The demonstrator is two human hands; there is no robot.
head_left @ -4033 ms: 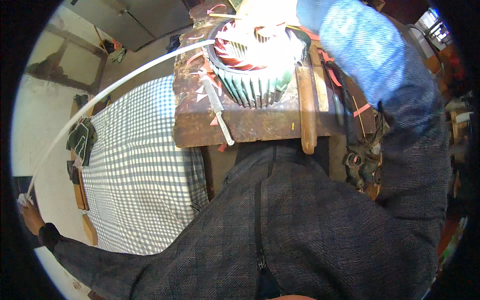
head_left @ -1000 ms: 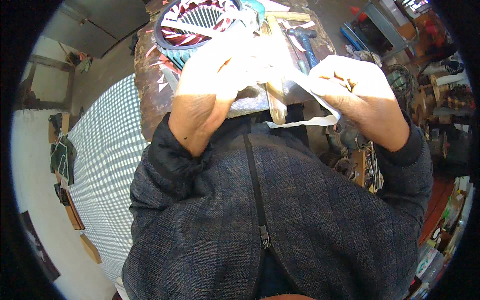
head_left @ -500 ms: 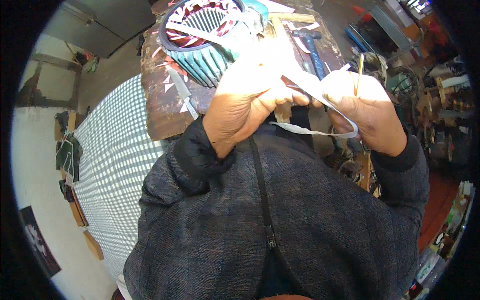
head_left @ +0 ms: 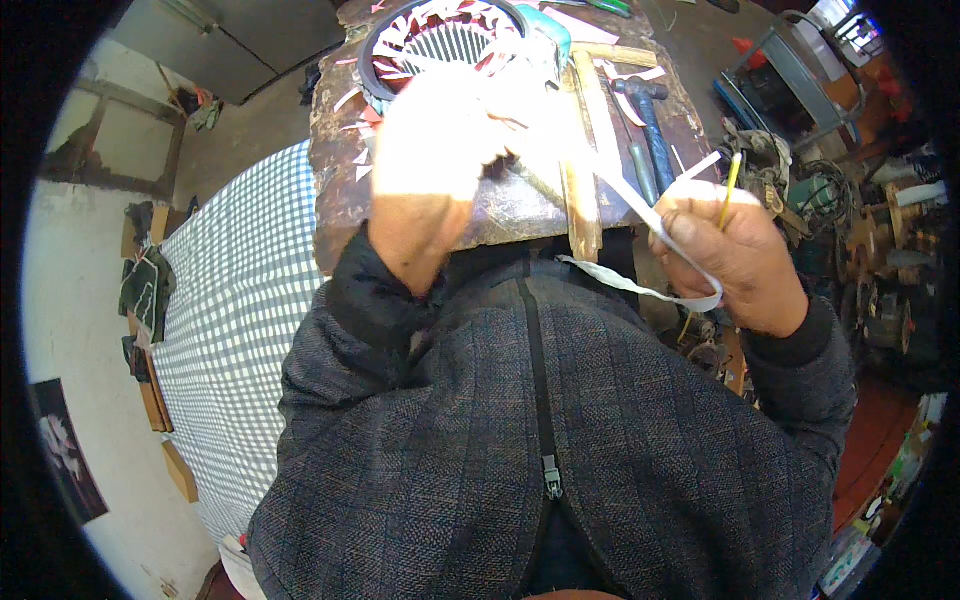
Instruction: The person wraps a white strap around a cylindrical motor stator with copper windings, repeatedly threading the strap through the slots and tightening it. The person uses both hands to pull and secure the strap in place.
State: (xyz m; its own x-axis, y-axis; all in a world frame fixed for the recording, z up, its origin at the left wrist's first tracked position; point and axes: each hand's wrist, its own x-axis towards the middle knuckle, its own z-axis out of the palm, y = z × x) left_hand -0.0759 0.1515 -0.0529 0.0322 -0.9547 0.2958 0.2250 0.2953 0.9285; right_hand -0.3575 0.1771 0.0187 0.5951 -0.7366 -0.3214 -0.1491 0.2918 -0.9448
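Note:
My right hand [head_left: 735,255] is closed, its thumb and fingers pinching a white cloth tape [head_left: 635,200]. A thin yellow stick [head_left: 731,185] also pokes up from this hand. The tape stretches up and left into strong glare, and its slack end loops below the hand in front of my jacket. My left hand [head_left: 425,170] is raised at the near side of a motor stator [head_left: 371,62]; glare washes out its fingers, so their grip cannot be made out. Inside the stator's round opening are metal slots, with white strips and dark red windings around the rim.
On the worn wooden bench [head_left: 500,220] lie a hammer [head_left: 655,140], wooden bars [head_left: 583,200], a slim-handled tool [head_left: 642,172] and paper scraps. A checked cloth [head_left: 240,330] covers a surface to the left. Coils and clutter [head_left: 820,190] fill the right side.
My left hand has drawn away from the right, up and left toward the stator. My right hand keeps the tape and has shifted slightly lower. More tape now spans between them.

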